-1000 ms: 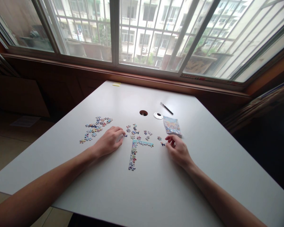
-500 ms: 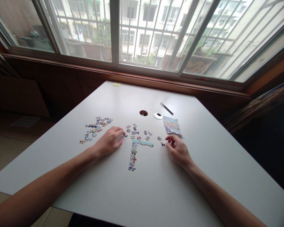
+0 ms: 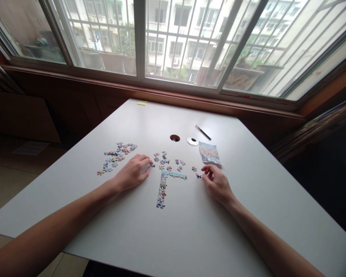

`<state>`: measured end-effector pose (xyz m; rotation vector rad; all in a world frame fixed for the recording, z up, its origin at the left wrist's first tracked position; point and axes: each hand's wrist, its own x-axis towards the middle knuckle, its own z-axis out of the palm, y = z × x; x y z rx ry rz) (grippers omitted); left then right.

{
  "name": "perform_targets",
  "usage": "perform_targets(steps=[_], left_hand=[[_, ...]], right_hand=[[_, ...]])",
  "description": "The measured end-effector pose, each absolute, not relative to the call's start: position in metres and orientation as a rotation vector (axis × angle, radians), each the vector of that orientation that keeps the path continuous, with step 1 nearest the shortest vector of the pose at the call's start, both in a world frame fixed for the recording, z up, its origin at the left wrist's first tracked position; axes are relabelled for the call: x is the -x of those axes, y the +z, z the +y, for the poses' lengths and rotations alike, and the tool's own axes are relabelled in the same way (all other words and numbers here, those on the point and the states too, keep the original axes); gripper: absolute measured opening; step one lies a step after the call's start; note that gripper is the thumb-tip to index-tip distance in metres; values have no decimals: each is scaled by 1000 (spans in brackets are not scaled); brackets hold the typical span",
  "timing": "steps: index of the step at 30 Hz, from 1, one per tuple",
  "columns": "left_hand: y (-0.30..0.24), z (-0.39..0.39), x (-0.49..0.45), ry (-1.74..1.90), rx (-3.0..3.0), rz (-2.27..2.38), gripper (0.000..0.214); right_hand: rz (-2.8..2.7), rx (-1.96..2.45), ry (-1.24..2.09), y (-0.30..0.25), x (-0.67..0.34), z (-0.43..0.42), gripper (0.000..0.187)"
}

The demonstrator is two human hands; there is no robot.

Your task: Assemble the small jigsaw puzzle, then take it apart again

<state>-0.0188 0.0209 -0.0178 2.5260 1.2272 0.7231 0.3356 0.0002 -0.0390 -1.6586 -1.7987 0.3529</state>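
Note:
An L-shaped strip of joined jigsaw pieces (image 3: pixel 163 187) lies on the white table (image 3: pixel 173 231). My left hand (image 3: pixel 134 172) rests palm down left of it, fingertips touching a small loose piece (image 3: pixel 153 165). To the right of the strip, my right hand (image 3: pixel 216 181) has curled fingers, and its fingertips pinch a small piece (image 3: pixel 198 176) against the table. Several loose pieces (image 3: pixel 168 161) lie scattered between the two hands. A bigger heap of pieces (image 3: pixel 115 156) sits left of my left hand.
A colourful picture card or packet (image 3: pixel 209 153) lies just beyond my right hand. Behind it are a round cable hole (image 3: pixel 175 137), its white cap (image 3: pixel 192 141) and a black pen (image 3: pixel 203 132). A yellow note (image 3: pixel 142 102) lies at the far edge under the window.

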Motion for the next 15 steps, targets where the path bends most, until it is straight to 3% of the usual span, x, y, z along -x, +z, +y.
perform_targets(steps=[15], left_hand=[[-19, 21, 18, 741, -2521, 1228, 23]], right_hand=[[-1799, 1654, 339, -37, -333, -1, 19]])
